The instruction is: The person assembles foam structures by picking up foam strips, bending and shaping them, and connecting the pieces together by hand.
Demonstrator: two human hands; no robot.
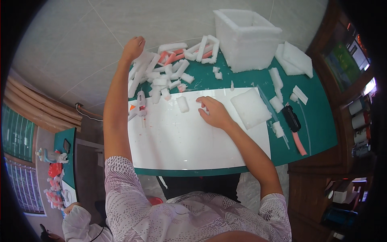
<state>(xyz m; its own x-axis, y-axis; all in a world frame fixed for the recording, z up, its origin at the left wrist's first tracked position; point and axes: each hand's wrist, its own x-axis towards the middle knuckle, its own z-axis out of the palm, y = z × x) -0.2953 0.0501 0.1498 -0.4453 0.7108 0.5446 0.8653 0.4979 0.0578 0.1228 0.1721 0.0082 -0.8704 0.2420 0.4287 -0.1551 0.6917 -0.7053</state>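
Note:
My left hand [134,47] reaches to the far left, at the edge of a pile of white foam strips [139,76]. Its fingers curl together; what they hold, if anything, is hidden. Over the white board [177,141], my right hand [215,113] is closed around a small white foam piece [204,107], partly covered by the fingers. A white foam block [182,104] lies on the board to its left. On the other side rests a square white foam slab [250,108]. A glue gun [141,104] sits at the board's left edge.
Pink foam strips [171,59] mix with the white pile. An open white foam box [246,42] stands at the back right of the green table [322,121], beside flat foam sheets [296,59]. A black-and-pink tool [292,120] lies at right. Another person's sleeve [78,224] shows lower left.

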